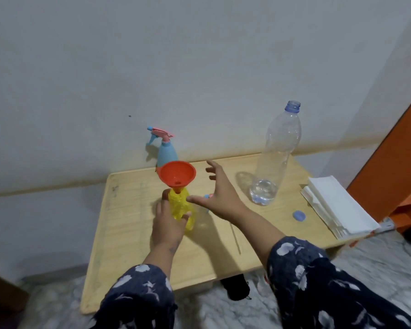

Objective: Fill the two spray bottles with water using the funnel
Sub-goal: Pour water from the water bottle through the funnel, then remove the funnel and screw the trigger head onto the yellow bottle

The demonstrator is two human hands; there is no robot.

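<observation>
2 hands at yellow spray bottle [181, 211], upright mid-table, red funnel [177, 174] seated in neck. Left hand [167, 224] gripped the body. Right hand [220, 193] spread, empty, between it and water bottle [277, 157] standing upright further right.

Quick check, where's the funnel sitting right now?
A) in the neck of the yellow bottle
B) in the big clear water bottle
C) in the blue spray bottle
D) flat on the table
A: the orange funnel stands with its spout in the neck of the yellow bottle, which the left hand grips; the clear water bottle stands open and apart at the right.
</observation>
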